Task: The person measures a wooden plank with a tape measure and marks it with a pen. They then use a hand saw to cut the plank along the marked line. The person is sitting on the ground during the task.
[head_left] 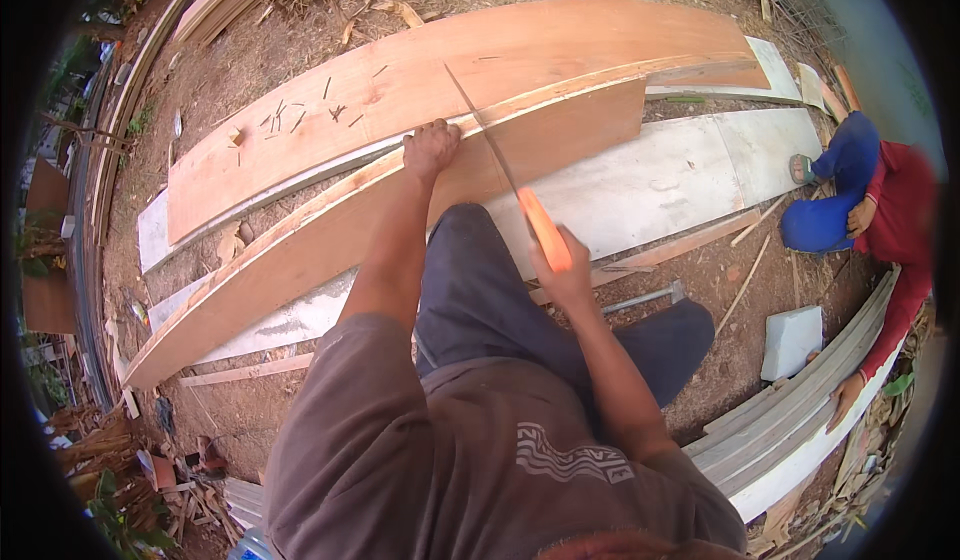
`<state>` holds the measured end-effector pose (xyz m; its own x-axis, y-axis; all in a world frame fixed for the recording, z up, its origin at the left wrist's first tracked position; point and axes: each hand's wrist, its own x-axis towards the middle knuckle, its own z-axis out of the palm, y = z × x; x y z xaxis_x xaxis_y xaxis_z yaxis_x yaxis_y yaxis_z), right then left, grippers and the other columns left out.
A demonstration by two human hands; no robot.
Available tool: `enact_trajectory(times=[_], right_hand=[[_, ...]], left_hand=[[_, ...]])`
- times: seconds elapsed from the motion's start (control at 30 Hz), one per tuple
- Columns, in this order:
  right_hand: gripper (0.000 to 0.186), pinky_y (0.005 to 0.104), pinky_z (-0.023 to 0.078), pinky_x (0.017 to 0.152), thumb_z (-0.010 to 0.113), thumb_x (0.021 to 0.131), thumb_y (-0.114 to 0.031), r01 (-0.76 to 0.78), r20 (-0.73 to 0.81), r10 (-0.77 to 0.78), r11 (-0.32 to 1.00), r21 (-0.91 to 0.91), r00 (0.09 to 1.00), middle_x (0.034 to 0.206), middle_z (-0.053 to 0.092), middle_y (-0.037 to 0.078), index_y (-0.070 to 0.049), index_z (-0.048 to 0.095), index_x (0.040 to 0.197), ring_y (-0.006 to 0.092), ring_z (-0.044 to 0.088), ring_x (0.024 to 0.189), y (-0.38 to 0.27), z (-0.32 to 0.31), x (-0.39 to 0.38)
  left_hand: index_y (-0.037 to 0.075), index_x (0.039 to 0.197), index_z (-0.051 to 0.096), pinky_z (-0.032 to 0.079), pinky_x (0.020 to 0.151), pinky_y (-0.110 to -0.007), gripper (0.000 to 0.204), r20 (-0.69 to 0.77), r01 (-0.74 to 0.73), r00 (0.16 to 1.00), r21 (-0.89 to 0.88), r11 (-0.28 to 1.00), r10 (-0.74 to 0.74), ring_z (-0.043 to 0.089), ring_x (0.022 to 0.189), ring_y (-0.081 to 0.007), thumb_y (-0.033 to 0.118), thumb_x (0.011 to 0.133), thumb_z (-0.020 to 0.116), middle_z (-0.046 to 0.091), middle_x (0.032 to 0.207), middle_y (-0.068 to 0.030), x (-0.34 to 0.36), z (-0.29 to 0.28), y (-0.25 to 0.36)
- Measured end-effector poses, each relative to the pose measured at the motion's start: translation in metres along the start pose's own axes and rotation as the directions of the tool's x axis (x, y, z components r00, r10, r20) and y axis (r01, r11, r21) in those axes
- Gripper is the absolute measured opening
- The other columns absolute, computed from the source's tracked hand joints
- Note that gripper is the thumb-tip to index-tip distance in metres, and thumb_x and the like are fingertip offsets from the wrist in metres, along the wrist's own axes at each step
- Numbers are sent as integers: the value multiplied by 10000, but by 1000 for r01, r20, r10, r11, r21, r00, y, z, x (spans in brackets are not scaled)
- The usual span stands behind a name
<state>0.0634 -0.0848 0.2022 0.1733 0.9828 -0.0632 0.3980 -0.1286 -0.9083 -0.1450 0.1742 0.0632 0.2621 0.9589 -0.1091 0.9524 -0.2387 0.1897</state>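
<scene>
A long plywood panel (540, 150) stands on edge across my knees' front, its raw top edge toward me. My left hand (432, 148) grips that top edge with curled fingers. Just right of it, a handsaw blade (480, 120) crosses the edge. My right hand (566, 265) is closed round the saw's orange handle (543, 228). Behind the panel a wide plywood sheet (620, 40) lies flat, with several nails and a small wooden block (236, 137) on it. Pale white boards (760, 150) lie underneath.
A crouching co-worker (895, 200) at right rests a hand on stacked grey boards (780, 420). A hammer (640, 298) and white block (792, 343) lie on dirt near my right knee. Stacked timber (220, 5) lies top left; long strips (110, 150) run along the left.
</scene>
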Motion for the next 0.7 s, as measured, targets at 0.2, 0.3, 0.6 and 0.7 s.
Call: enact_trajectory(times=[0.2, 0.3, 0.6, 0.7], right_hand=[[273, 360, 503, 688, 711, 907, -185, 50, -44, -49, 998, 35, 998, 818, 662, 158, 34, 652, 1059, 224, 620, 730, 48, 47, 85], [300, 376, 545, 671, 716, 886, -176, 96, -50, -96, 995, -18, 994, 835, 700, 206, 48, 654, 1075, 282, 690, 696, 42, -28, -67], [267, 400, 487, 625, 714, 895, -186, 261, -90, -254, 962, 80, 963, 744, 629, 222, 54, 613, 951, 348, 581, 642, 2, 45, 103], [255, 396, 484, 632, 711, 899, -187, 274, -136, -259, 957, 100, 956, 749, 621, 223, 46, 614, 938, 336, 581, 644, 23, 44, 99]], left_hand=[[47, 1116, 653, 465, 943, -627, 450, 7, 29, 1000, -17, 999, -29, 653, 1131, -381, 400, 999, 399, 701, 1167, -177, 8, 2, -6], [50, 1124, 655, 454, 958, -630, 455, -34, 4, 999, -51, 999, -5, 650, 1147, -377, 400, 997, 394, 694, 1192, -204, 13, 4, -10], [68, 1136, 630, 460, 969, -606, 412, -63, 61, 996, 5, 998, -60, 653, 1121, -384, 397, 996, 426, 701, 1154, -176, 8, -4, 0], [58, 1094, 648, 486, 925, -602, 414, -82, 18, 996, 1, 1000, -18, 672, 1088, -380, 401, 996, 436, 707, 1149, -164, 14, -9, -5]])
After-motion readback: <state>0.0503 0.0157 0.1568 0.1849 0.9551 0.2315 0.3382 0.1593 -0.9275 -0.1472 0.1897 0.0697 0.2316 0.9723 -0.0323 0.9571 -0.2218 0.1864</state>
